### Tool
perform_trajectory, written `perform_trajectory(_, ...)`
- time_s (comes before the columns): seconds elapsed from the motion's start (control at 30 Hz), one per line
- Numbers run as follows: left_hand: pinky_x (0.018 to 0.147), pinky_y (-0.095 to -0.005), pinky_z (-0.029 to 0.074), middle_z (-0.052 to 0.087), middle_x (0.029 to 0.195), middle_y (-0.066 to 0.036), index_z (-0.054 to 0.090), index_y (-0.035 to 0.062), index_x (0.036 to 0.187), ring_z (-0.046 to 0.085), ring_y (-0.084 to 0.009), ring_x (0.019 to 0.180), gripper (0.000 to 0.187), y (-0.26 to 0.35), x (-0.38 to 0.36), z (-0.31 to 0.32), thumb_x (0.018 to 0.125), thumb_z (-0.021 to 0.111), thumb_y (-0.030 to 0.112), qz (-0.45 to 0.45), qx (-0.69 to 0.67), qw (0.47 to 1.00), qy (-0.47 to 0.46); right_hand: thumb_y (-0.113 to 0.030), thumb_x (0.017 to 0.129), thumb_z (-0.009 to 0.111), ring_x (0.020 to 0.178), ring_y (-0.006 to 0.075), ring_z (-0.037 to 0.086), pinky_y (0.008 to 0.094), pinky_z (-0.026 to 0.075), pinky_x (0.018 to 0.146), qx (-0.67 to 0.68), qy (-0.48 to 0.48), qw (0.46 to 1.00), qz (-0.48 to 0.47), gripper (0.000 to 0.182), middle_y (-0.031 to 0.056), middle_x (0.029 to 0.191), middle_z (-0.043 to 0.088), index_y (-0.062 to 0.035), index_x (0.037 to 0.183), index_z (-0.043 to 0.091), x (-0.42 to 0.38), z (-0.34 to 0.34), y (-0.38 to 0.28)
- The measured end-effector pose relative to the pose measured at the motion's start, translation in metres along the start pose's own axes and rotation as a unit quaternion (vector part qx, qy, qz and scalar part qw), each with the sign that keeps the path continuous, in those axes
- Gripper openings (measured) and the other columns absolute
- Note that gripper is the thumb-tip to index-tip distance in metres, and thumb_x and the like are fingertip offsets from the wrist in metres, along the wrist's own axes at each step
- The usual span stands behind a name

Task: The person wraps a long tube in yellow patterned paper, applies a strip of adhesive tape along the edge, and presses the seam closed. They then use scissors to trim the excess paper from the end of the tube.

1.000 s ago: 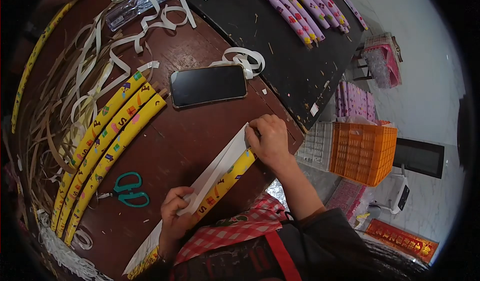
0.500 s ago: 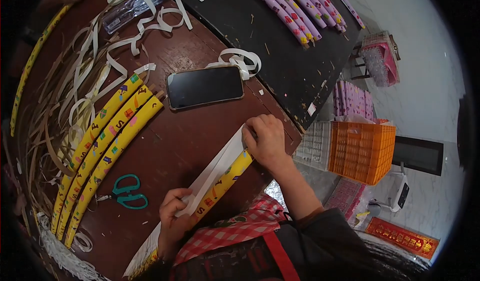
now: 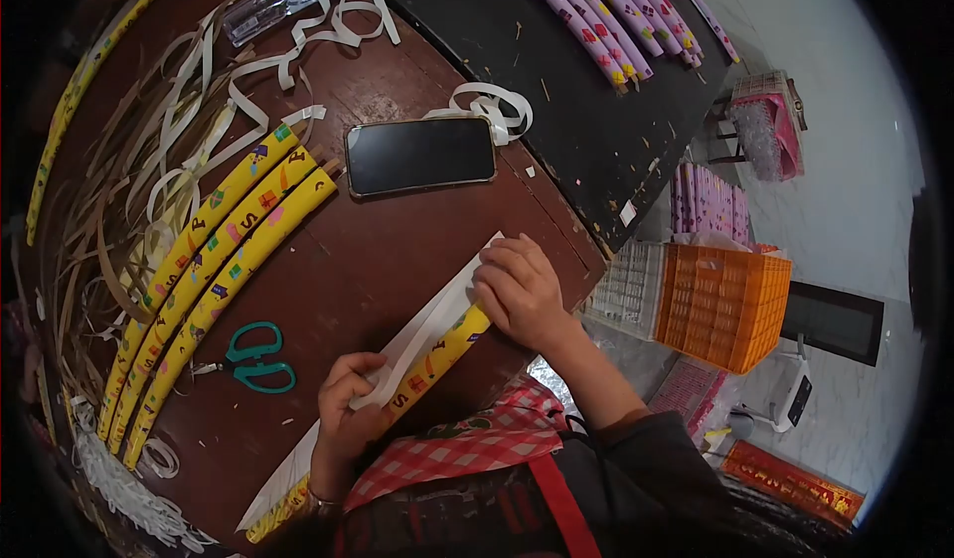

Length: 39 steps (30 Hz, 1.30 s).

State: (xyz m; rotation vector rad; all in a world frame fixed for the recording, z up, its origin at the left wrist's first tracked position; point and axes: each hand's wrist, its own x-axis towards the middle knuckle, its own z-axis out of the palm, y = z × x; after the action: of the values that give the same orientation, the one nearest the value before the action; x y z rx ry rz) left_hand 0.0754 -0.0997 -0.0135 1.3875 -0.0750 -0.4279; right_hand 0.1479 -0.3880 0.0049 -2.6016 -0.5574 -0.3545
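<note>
A yellow printed paper sheet [image 3: 445,352], its white back turned up along one edge, lies slanting on the table in front of my apron. My right hand [image 3: 524,292] pinches its upper end, fingers curled over the paper. Lower down, my left hand [image 3: 348,411] grips the white edge between thumb and fingers. Whether a stick lies inside the paper is hidden. Left of my hands are green-handled scissors [image 3: 260,357]. Several finished-looking yellow wrapped rods [image 3: 231,250] lie side by side beyond the scissors.
A phone [image 3: 420,158] and a coil of white tape [image 3: 509,111] lie ahead. Brown and white strips [image 3: 164,160] tangle at left near a plastic bottle [image 3: 283,9]. Purple wrapped rods [image 3: 601,21] rest on the black table. An orange crate [image 3: 723,305] stands right. Another person's arm shows top left.
My right hand has shifted slightly, its fingers closing further over the paper's upper end. The view has moved a little; my left hand keeps its hold.
</note>
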Motion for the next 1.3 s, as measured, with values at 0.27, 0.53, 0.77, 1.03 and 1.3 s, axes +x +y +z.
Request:
perform_trajectory(0.27, 0.089, -0.0358, 0.045, 0.057, 0.117, -0.019, 0.051, -0.0002, 0.073, 0.058, -0.0253, 0.104, 0.024, 0.004, 0.001, 0.004, 0.069, 0.069, 0.016, -0.023, 0.033, 0.999, 0.032, -0.015, 0.079, 0.068, 0.11, 0.0272, 0.06, 0.0493, 0.036, 0.106, -0.021, -0.035, 0.999, -0.005, 0.023, 0.0108, 0.112, 0.065, -0.0043, 0.099, 0.066, -0.018, 0.005, -0.007)
perform_trajectory(0.53, 0.085, -0.0324, 0.046, 0.06, 0.115, -0.016, 0.049, 0.002, 0.07, 0.061, -0.0233, 0.1, 0.026, -0.005, -0.003, -0.002, 0.062, 0.073, -0.004, 0.052, 0.077, 0.995, 0.025, -0.021, 0.082, 0.066, 0.111, 0.025, 0.058, 0.0481, 0.033, 0.108, -0.041, -0.041, 0.998, -0.021, 0.024, 0.0089, 0.114, 0.063, -0.0062, 0.101, 0.066, -0.021, 0.008, -0.005)
perform_trajectory(0.77, 0.085, -0.0322, 0.047, 0.06, 0.114, -0.016, 0.053, 0.0001, 0.075, 0.06, -0.0232, 0.1, 0.019, 0.002, -0.015, -0.017, 0.069, 0.071, 0.002, 0.052, 0.104, 0.993, 0.011, -0.021, 0.085, 0.063, 0.112, 0.0244, 0.057, 0.0482, 0.033, 0.107, -0.054, -0.063, 0.996, -0.022, 0.022, 0.0086, 0.117, 0.063, -0.0067, 0.102, 0.066, -0.021, 0.004, -0.008)
perform_trajectory(1.03, 0.087, -0.035, 0.048, 0.06, 0.118, -0.018, 0.054, -0.0006, 0.076, 0.061, -0.0266, 0.106, 0.02, 0.011, -0.031, -0.033, 0.067, 0.071, 0.002, 0.027, 0.139, 0.99, 0.003, -0.024, 0.089, 0.06, 0.117, 0.0242, 0.055, 0.0517, 0.031, 0.107, -0.071, -0.101, 0.992, -0.004, 0.025, 0.0079, 0.122, 0.061, -0.0095, 0.108, 0.065, -0.02, 0.0, -0.011)
perform_trajectory(1.3, 0.079, -0.0345, 0.051, 0.062, 0.115, -0.017, 0.048, 0.0021, 0.07, 0.064, -0.0268, 0.1, 0.03, 0.003, -0.052, -0.045, 0.063, 0.077, -0.001, 0.048, 0.195, 0.979, 0.028, -0.026, 0.091, 0.057, 0.123, 0.0242, 0.052, 0.0571, 0.027, 0.108, -0.081, -0.146, 0.986, 0.015, 0.026, 0.0084, 0.127, 0.059, -0.0117, 0.111, 0.065, -0.019, -0.003, -0.013)
